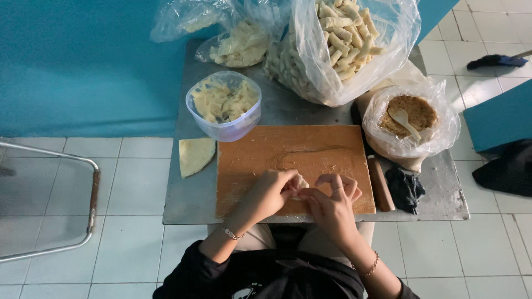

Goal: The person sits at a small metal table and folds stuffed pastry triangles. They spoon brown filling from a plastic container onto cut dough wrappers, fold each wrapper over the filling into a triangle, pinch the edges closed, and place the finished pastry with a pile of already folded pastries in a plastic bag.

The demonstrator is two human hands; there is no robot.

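A small metal table (188,199) stands on a pale tiled floor (133,232) in the middle of the frame. A brown wooden board (260,152) lies on its near centre. Left of the board lies a pale folded dough sheet (195,155), partly over the table's left edge. Behind the board sits a clear plastic tub (224,105) of dough pieces. Clear bags of rolled pastries (343,39) fill the upper part. At right sit a bag-lined bowl of brown filling (413,119), a wooden stick (381,191) and a dark cloth (405,189).
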